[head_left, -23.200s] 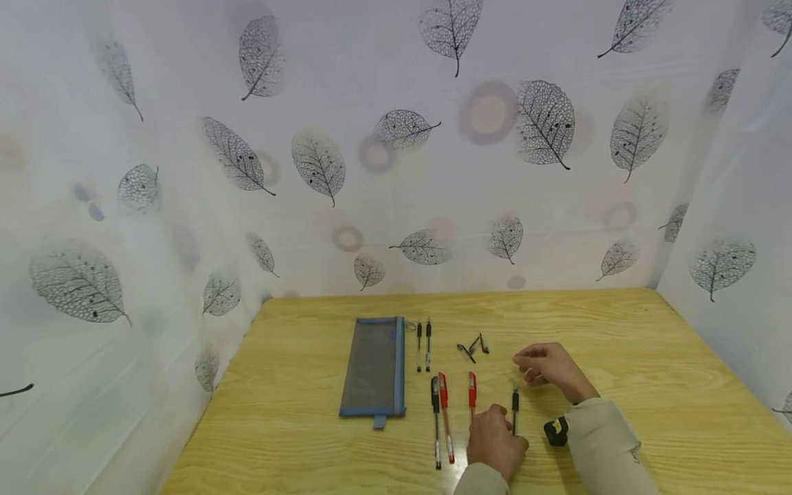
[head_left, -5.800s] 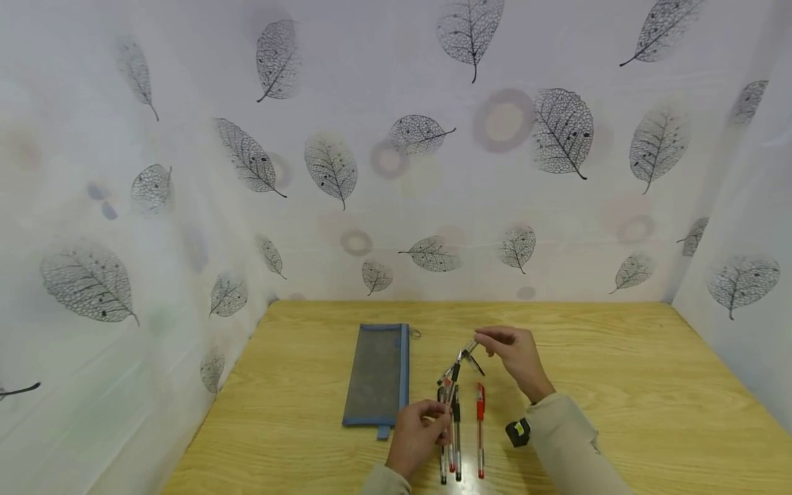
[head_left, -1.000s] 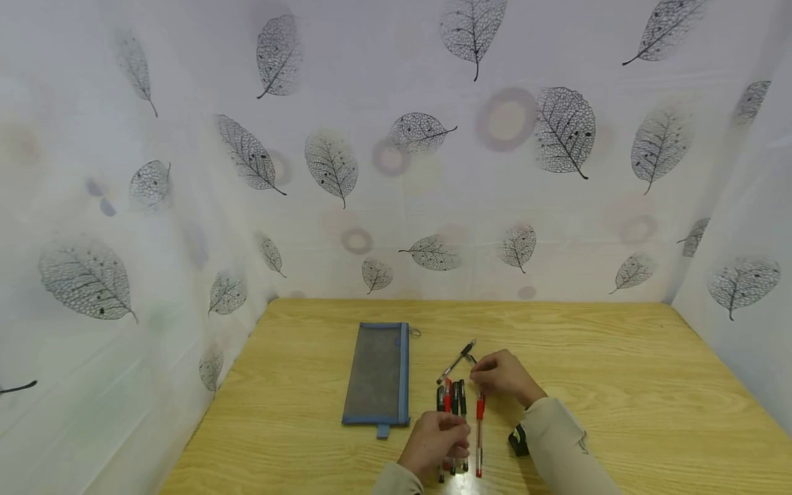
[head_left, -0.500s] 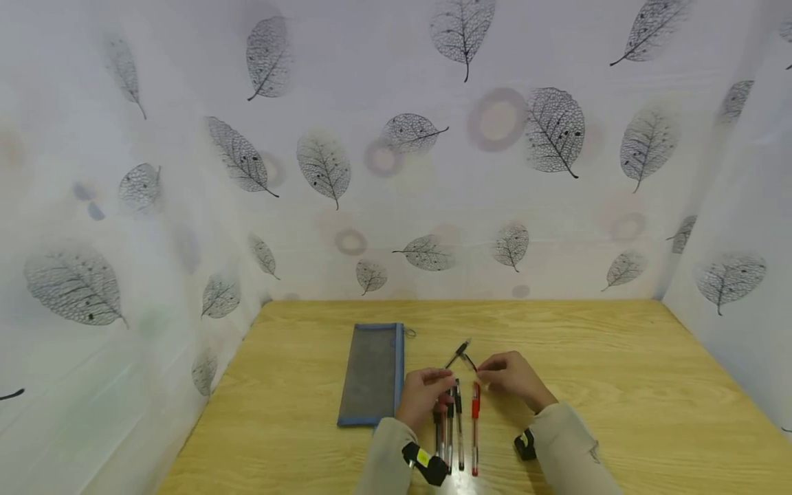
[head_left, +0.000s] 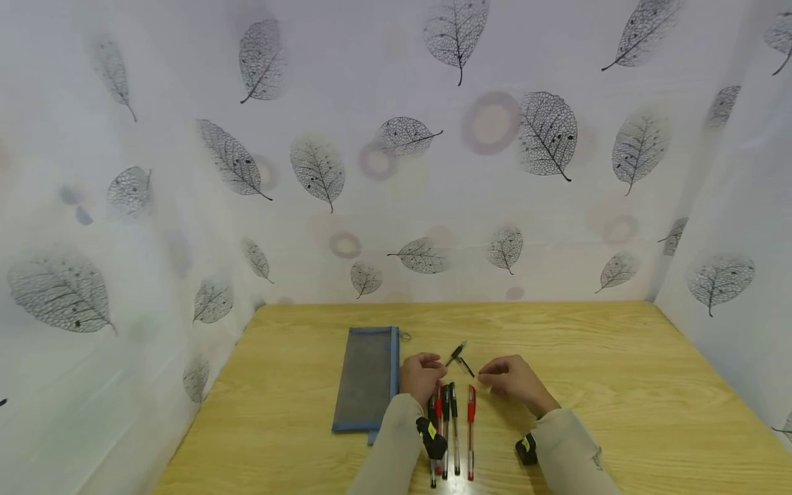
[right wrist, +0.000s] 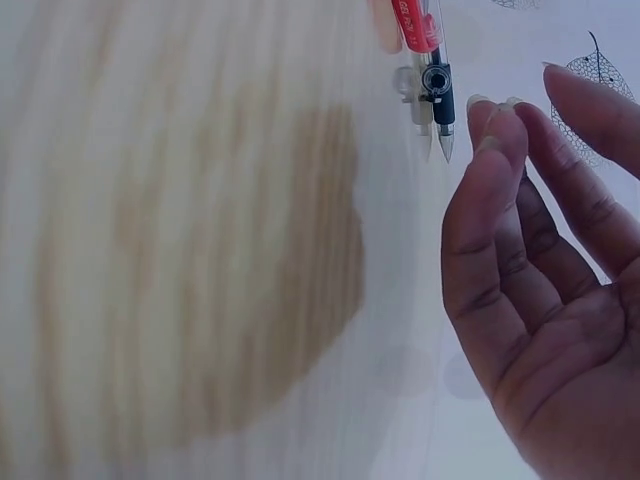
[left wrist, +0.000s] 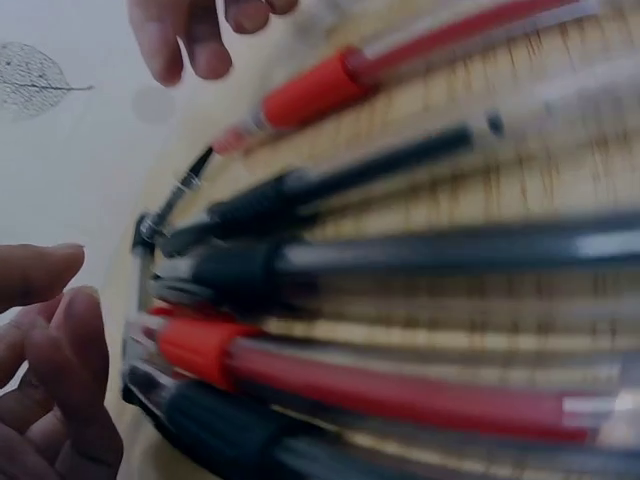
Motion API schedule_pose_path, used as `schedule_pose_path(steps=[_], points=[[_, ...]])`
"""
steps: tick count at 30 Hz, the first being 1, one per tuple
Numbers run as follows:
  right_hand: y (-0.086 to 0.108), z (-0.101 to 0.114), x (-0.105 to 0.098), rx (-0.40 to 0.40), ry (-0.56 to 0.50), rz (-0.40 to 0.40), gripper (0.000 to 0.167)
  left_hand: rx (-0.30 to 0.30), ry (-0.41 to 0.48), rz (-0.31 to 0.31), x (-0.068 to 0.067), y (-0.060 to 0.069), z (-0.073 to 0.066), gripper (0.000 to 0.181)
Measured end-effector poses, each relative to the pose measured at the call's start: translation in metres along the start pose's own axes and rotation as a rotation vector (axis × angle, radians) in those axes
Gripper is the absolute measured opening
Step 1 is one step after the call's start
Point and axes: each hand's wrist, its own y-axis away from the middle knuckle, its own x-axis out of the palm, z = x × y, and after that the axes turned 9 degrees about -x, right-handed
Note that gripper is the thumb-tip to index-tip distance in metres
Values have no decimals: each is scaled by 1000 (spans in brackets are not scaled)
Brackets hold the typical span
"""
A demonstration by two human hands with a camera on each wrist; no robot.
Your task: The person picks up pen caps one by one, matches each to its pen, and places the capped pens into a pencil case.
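An uncapped black gel pen (head_left: 458, 352) lies slanted on the table, with a loose black pen cap (head_left: 467, 367) against it. My left hand (head_left: 423, 377) is beside the pen's lower end; in the left wrist view its bent fingers (left wrist: 75, 350) are apart from the pen and hold nothing. To the right of the cap hovers my right hand (head_left: 516, 383), thumb and fingers spread slightly around air in the right wrist view. Below lie several capped pens side by side, black ones (head_left: 454, 426) and a red one (head_left: 438, 405), partly hidden by my left wrist. Another red pen (head_left: 471, 430) lies separately at their right.
A grey mesh pouch (head_left: 365, 378) with blue edging lies left of the pens, partly behind my left sleeve. Black wrist cameras (head_left: 526, 448) sit at both cuffs. The wooden table (head_left: 619, 357) ends at a leaf-patterned curtain (head_left: 346, 137) behind and at the sides.
Over the last second my left hand has left the row of pens and moved forward to the uncapped pen. My right hand has drawn slightly off the cap. Earlier uncapped pens now lie capped.
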Motion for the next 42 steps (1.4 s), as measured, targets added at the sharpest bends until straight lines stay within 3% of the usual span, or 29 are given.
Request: schedule_pose_path(steps=[5, 9, 14, 24, 42], points=[[0, 1, -1, -15, -5, 14, 24, 1, -66, -84, 2, -7, 4, 26], [1, 2, -1, -18, -15, 17, 25, 18, -180, -138, 6, -14, 8, 25], [1, -2, -2, -25, -8, 19, 25, 15, -283, -168, 7, -15, 10, 23], [3, -1, 0, -17, -9, 12, 25, 12, -376, -224, 7, -15, 14, 15], [-1, 6, -4, -6, -1, 8, 27, 45, -314, -209, 5, -10, 9, 11]])
